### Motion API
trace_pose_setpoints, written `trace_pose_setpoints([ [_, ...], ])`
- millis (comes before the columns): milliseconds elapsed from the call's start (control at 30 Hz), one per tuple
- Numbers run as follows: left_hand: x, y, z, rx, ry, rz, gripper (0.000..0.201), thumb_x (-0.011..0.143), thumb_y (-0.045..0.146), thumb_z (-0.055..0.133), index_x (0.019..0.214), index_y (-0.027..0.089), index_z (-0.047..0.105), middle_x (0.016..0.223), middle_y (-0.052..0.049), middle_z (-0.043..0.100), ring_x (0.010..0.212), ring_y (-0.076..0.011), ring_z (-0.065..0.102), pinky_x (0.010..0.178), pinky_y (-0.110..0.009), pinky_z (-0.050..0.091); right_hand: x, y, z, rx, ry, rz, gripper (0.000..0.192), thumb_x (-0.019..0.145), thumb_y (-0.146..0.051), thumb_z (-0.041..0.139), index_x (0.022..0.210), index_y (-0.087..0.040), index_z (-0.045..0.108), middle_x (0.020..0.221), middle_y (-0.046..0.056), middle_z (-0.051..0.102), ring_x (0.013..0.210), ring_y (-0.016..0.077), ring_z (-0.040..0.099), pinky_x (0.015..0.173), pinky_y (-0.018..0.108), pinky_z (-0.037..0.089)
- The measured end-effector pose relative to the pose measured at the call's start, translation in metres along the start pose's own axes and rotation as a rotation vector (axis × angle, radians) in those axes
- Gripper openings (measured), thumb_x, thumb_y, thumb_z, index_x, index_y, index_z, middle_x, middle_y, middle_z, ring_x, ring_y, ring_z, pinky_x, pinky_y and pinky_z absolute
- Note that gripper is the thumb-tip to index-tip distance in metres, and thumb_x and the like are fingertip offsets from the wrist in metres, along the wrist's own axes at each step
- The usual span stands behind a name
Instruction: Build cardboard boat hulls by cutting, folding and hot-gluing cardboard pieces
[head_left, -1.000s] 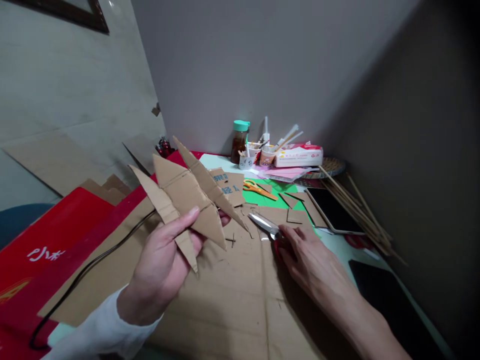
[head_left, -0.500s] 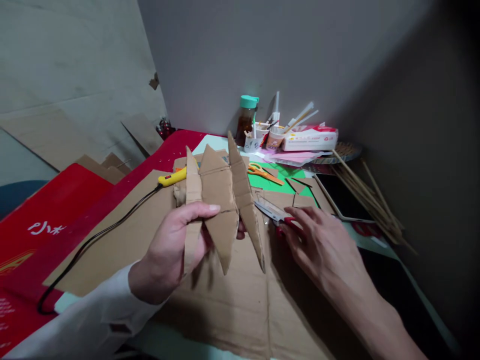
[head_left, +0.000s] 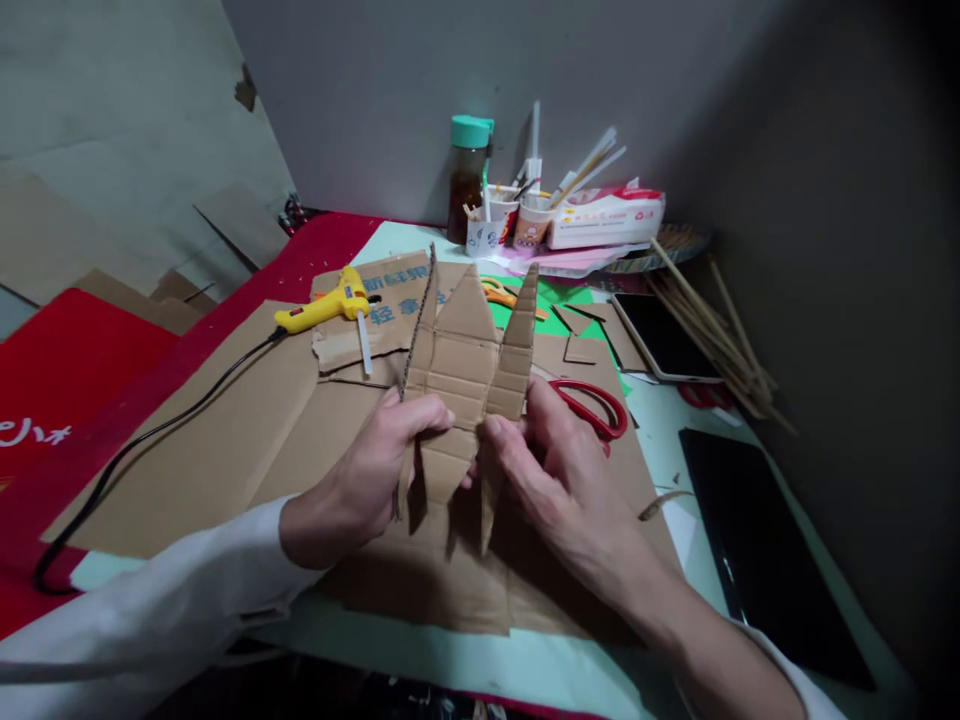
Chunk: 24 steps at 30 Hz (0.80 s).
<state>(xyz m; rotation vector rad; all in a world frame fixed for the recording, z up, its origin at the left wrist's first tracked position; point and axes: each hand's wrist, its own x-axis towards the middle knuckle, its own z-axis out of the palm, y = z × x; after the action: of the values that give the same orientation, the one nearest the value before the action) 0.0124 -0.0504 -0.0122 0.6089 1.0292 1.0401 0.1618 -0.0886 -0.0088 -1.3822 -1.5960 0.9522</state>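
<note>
Both hands hold a folded cardboard piece (head_left: 461,375) with pointed ends, upright above the table. It has a middle panel and two side flaps bent toward me. My left hand (head_left: 371,465) grips its left flap, thumb on the front. My right hand (head_left: 551,470) pinches the right flap from the other side. Red-handled scissors (head_left: 592,405) lie on the cardboard just beyond my right hand, apart from it.
A large flat cardboard sheet (head_left: 225,440) covers the table. A yellow glue gun (head_left: 322,308) with a black cord lies at back left. Cups, a jar (head_left: 466,180), a tissue box (head_left: 606,216), wooden sticks (head_left: 709,315), a tablet (head_left: 661,335) and a dark slab (head_left: 757,545) lie at right.
My right hand left the red scissors on the table and took hold of the cardboard piece's right flap. The piece turned upright and came nearer the centre.
</note>
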Motion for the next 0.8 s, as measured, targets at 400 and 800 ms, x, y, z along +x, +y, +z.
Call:
trace_pose_setpoints([
  [400,0.0,-0.019,0.008,0.159,-0.144,0.172,0.009,0.077,0.017,0.071,0.082,0.022,0.076,0.092,-0.002,0.079,0.09,-0.0211,0.072,0.078,-0.025,0.056,0.002,0.013,0.015,-0.411,0.134,-0.042,0.043,0.092,-0.028,0.037,0.128,-0.009,0.049,0.083,0.011,0.068,0.062,0.021,0.06,0.058,0.031,0.042],
  [800,-0.012,0.01,0.008,-0.063,-0.06,0.309,0.029,0.077,0.028,0.078,0.105,0.024,0.071,0.112,-0.002,0.077,0.113,-0.0244,0.068,0.091,-0.025,0.055,-0.014,0.005,0.024,-0.501,0.12,-0.377,0.069,0.089,-0.016,0.032,0.154,-0.004,0.01,0.06,0.0,0.063,0.04,0.0154,0.053,0.042,0.025,0.039],
])
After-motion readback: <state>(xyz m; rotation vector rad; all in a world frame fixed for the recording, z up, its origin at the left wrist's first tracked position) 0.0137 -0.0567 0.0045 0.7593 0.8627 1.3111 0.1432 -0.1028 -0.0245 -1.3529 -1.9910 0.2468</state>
